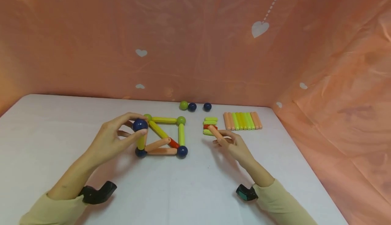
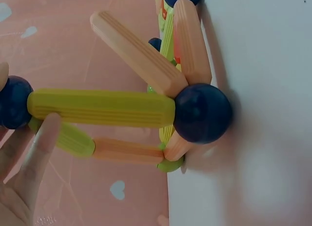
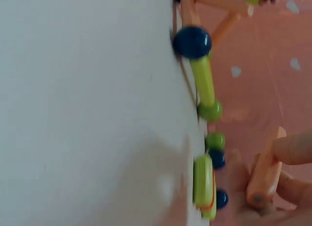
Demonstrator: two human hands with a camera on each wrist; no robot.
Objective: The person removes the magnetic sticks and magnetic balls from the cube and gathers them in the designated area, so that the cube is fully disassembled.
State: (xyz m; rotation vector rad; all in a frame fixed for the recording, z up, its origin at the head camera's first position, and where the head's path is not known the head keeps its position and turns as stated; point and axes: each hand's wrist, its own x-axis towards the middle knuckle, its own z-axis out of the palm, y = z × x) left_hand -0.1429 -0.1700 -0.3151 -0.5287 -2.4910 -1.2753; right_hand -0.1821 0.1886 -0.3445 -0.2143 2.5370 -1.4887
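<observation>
My left hand [image 1: 111, 138] grips a dark blue ball [image 1: 140, 125] between thumb and fingers. Below that ball stands an upright yellow rod [image 2: 102, 108], its foot on another blue ball [image 2: 202, 113] at the near left corner of a frame of rods and balls. From this corner a peach rod [image 2: 139, 53] slants up with its far end loose. A red rod [image 1: 174, 143] and a yellow rod [image 1: 158, 129] run diagonally across the frame. To the right, my right hand [image 1: 239, 148] pinches a peach rod [image 3: 267, 170] above the table, close to a short stack of green and red rods [image 1: 210, 123].
At the table's back edge sit a green ball [image 1: 183, 105] and two blue balls [image 1: 207, 107]. A row of peach, green and yellow rods [image 1: 242, 121] lies at the right. Behind the white table [image 1: 195, 191] hangs a peach cloth [image 1: 195, 41] with white hearts.
</observation>
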